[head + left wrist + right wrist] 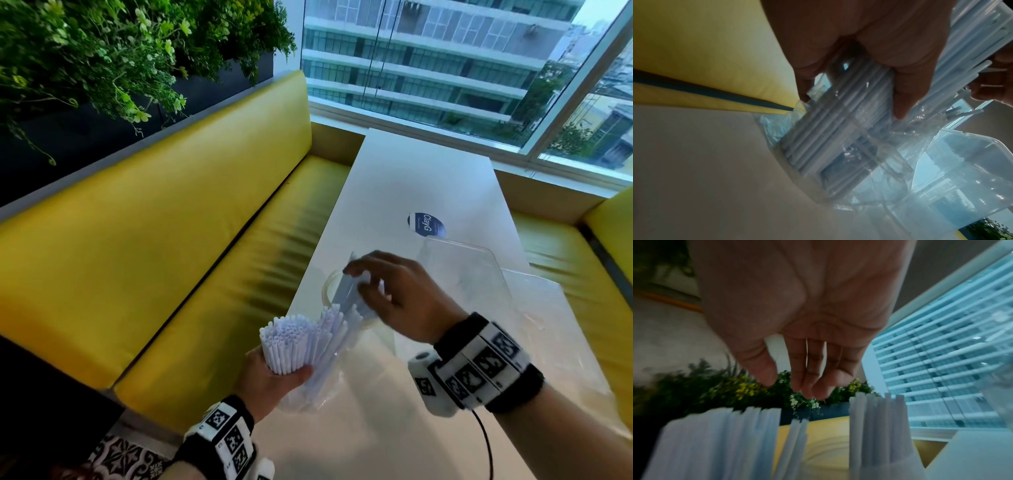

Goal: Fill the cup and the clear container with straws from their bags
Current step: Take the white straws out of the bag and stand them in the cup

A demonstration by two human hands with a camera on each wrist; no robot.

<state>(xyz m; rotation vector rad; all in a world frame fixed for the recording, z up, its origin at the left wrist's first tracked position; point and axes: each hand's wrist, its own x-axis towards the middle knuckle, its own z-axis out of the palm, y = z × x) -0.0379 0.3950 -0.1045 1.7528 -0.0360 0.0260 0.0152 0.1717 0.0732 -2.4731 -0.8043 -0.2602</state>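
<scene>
White straws (294, 346) bunched in their clear bag (308, 394), gripped by the left hand (270, 377) just above the table's (428, 178) near-left edge. A few stand in the cup (330, 291) beside it. The right hand (394, 294) hangs over them, fingers loose, holding nothing. The clear container (462, 270) sits just right.

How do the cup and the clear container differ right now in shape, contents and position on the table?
The cup is round, while the clear container is rectangular with rounded corners. The cup already has white straws leaning in it; the clear container looks empty. The cup stands near the table's bench-side edge, under the right hand; the clear container sits further right, beside a loose plastic bag. Both are see-through and stand open on the white table.
</scene>
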